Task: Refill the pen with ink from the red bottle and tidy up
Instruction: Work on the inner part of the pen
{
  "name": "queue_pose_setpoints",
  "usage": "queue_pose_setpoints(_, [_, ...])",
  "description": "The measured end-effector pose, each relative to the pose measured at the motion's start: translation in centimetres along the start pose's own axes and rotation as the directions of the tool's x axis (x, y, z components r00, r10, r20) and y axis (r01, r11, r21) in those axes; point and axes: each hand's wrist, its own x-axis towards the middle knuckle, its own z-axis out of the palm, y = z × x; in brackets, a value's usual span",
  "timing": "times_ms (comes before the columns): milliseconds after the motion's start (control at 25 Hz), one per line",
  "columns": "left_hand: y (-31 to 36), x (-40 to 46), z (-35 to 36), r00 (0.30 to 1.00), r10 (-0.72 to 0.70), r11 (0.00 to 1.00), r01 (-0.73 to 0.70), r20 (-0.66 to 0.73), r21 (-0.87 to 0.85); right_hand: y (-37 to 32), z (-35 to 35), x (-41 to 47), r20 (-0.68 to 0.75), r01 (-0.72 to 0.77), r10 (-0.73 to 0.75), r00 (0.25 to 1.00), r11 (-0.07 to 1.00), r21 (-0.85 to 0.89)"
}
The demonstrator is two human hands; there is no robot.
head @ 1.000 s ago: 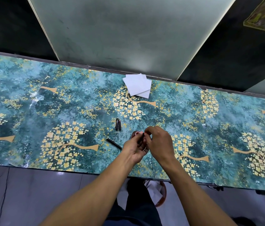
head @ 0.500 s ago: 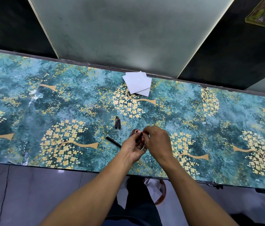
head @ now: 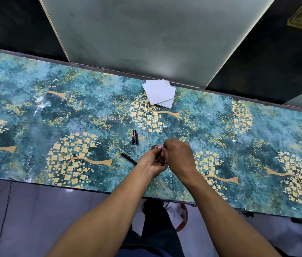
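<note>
My left hand (head: 153, 162) and my right hand (head: 179, 157) meet near the table's front edge, fingertips touching. The left hand's fingers curl around the red bottle (head: 154, 147), and only a reddish rounded bit of it shows past them. My right hand pinches a small pen part right above the bottle; the part is almost wholly hidden by the fingers. Two short black pen pieces (head: 135, 137) lie side by side just beyond the hands. A long thin black pen piece (head: 128, 158) lies slanted to the left of my left hand.
A stack of white paper squares (head: 160, 93) lies at the table's (head: 72, 112) far edge against a pale wall panel. The table has a teal cover with yellow tree patterns. Below its near edge are a grey floor and my legs.
Both hands have stayed together over the bottle. The dark pen part seen between the fingers a second ago is now covered by them. The view has shifted slightly.
</note>
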Motion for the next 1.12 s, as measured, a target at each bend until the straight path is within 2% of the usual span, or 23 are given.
queue_pose_setpoints(240, [-0.12,-0.34,-0.01,1.0,-0.003,1.0,0.003,-0.002,-0.009,0.04,0.04,-0.02,0.017,-0.026,0.026,1.0,0.999,-0.034])
queue_pose_setpoints(400, [-0.09,-0.27,-0.05,1.0,-0.005,1.0,0.005,-0.004,-0.031,0.58,-0.28,-0.2,0.028,-0.013,0.009,1.0,0.99,0.144])
queue_pose_setpoints(480, [-0.09,-0.21,-0.1,1.0,-0.008,0.999,0.007,-0.004,-0.032,0.7,-0.33,-0.04,0.051,-0.005,-0.004,0.999,0.986,0.167])
queue_pose_setpoints(880, [-0.1,-0.45,0.01,1.0,-0.013,1.0,0.013,0.011,-0.015,0.33,0.59,0.36,0.039,-0.022,0.022,0.999,1.0,-0.017])
queue_pose_setpoints(1120, [-0.01,-0.76,0.22,0.999,-0.03,0.999,0.031,0.013,-0.028,0.64,-0.17,-0.04,0.033,0.034,-0.037,0.999,0.996,0.088])
